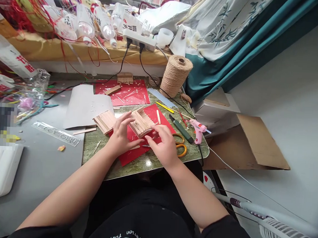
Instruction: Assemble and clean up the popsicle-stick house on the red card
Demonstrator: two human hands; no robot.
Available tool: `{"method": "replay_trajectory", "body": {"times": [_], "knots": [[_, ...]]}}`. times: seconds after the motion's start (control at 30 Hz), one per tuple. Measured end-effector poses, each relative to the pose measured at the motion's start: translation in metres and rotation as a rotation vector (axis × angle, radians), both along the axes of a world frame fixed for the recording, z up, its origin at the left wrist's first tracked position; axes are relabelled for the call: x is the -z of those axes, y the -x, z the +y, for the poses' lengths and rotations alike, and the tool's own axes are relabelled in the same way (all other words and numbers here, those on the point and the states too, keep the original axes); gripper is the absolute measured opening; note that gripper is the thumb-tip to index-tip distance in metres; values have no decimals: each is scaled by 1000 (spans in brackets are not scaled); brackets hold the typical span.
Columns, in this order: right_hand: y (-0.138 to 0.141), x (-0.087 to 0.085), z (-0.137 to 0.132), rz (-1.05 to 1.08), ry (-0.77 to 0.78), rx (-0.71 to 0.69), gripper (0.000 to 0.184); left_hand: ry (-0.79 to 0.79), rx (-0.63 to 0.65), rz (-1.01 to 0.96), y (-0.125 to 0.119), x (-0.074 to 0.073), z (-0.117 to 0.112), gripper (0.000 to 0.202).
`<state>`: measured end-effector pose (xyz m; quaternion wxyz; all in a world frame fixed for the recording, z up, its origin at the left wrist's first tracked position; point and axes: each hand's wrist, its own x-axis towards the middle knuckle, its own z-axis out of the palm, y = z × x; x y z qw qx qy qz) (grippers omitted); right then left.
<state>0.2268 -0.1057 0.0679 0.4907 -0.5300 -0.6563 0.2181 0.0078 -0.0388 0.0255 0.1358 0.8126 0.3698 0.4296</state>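
A small box-like piece of wooden craft sticks (pixel 140 124) lies on a red sheet (pixel 127 156) between my hands. My left hand (pixel 121 134) is at its left side, fingers spread and bent, with the thumb stretched out below its near corner. On the right, my right hand (pixel 163 143) has its index finger and thumb apart at the piece's near right corner; whether they press on it I cannot tell. A flat panel of joined sticks (pixel 105 122) lies just left of my left hand. Orange-handled scissors (pixel 182 150) lie partly hidden behind my right hand.
Right of the red sheet lie a green utility knife (pixel 183 130), a yellow pen (pixel 165 107) and a pink glue gun (pixel 198 130) with a cord. A big twine spool (pixel 176 75) stands behind. White card (pixel 85 108) and a clear stencil ruler (pixel 55 133) lie left.
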Motion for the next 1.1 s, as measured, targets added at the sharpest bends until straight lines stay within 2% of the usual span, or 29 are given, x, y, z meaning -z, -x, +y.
{"method": "replay_trajectory", "body": {"times": [0.07,0.17,0.3,0.4,0.5,0.63,0.83,0.97,1.1], "knots": [[1,1,1,-67,-53,-24,25,-20,21,1,0,-2,1,80],[2,1,1,-102,-31,-40,13,-46,7,5,-1,-4,2,70],[7,0,5,-84,-4,-22,18,-18,-2,28,-1,-5,1,64],[9,0,8,-66,8,-22,12,-2,5,28,0,-6,0,62],[10,1,7,-66,19,-34,16,6,2,19,0,-6,0,59],[11,0,1,-6,99,-60,17,5,-7,6,-2,-7,2,58],[18,-4,1,17,135,-39,5,15,-7,4,-2,-6,3,56],[23,-4,5,29,149,-6,12,14,-4,2,-2,-6,3,52],[26,-3,4,32,145,2,6,27,-22,17,-2,-5,2,49]]}}
